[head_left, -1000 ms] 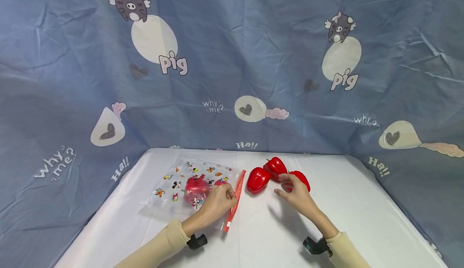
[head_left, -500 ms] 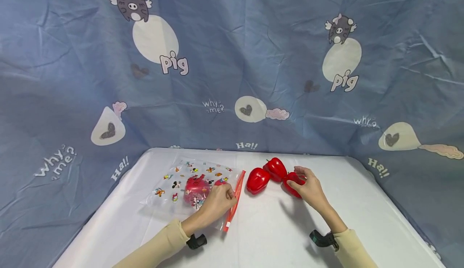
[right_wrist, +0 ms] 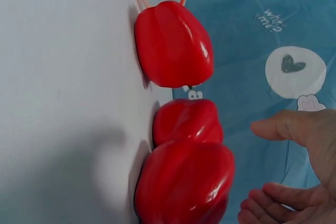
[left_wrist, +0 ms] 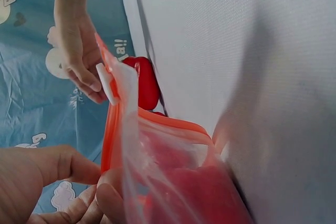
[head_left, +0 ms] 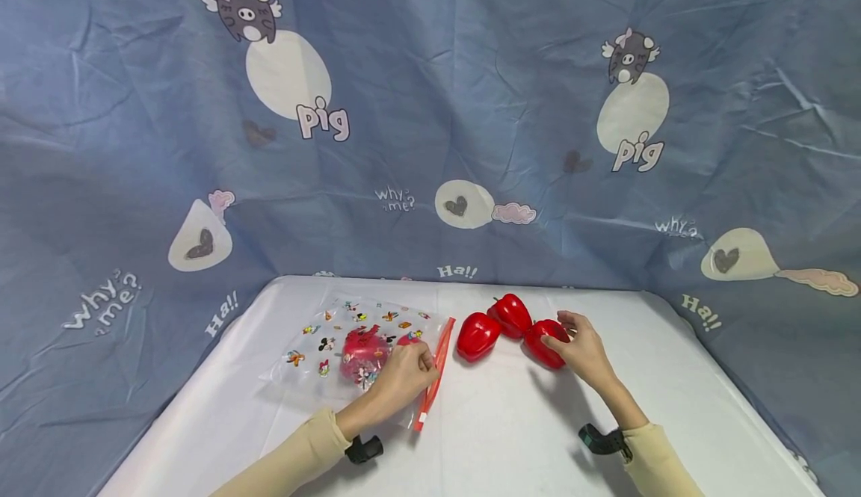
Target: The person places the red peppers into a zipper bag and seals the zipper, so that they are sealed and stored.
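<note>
My left hand (head_left: pixel 405 368) pinches the rim of a clear zip bag (head_left: pixel 312 366) printed with cartoon figures and edged in orange. Red bell peppers (head_left: pixel 363 353) show through the plastic. To the right of the bag's mouth lie three more: a left pepper (head_left: pixel 478 336), a back pepper (head_left: pixel 510 315) and a right pepper (head_left: pixel 543 344). Thumb and fingers apart, my right hand (head_left: pixel 584 347) hovers by the right pepper. In the right wrist view a gap separates this hand (right_wrist: pixel 294 171) from the closest pepper (right_wrist: pixel 184 182).
A white slider (left_wrist: pixel 107 84) sits on the bag's orange zip edge. White cloth covers the table (head_left: pixel 498 437). Behind it hangs a blue curtain (head_left: pixel 403 108) with pig prints.
My right hand has moved right, from over the peppers to the right pepper's right side. That pepper has shifted slightly left and turned. My left hand and the bag stay put.
</note>
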Demonstrator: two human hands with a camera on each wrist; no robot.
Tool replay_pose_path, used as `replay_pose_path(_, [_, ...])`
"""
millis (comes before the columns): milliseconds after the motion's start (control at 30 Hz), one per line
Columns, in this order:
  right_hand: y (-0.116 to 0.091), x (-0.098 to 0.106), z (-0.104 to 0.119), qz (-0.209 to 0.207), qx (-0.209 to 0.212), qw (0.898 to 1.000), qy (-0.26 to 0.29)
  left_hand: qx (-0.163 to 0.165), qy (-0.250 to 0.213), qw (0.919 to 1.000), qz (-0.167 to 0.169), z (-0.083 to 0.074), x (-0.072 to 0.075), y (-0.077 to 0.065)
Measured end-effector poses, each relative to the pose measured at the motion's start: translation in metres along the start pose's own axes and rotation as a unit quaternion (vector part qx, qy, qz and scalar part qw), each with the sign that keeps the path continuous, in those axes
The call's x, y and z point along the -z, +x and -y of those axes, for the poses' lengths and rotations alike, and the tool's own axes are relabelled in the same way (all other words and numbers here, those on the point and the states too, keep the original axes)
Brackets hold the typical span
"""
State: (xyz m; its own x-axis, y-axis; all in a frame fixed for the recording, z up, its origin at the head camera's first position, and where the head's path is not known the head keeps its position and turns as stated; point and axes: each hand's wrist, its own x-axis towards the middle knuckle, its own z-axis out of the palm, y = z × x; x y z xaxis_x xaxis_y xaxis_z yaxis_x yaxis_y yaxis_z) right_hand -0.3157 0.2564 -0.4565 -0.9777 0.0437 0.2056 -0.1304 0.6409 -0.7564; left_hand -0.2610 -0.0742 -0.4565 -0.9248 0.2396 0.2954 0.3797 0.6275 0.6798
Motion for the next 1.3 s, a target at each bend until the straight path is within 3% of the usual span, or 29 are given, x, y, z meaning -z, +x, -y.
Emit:
replay_pose_path(733, [0.006, 0.001, -0.018, 0.022, -0.043, 0.999, -0.025, 0.000, -0.002, 1.0000, -0.002, 0.002, -0.001, 0.002])
replay_pose_path(1300, [0.005, 0.004, -0.025, 0.091, -0.066, 0.991, -0.076, 0.000, -0.003, 1.0000, -0.002, 0.002, -0.001, 0.001])
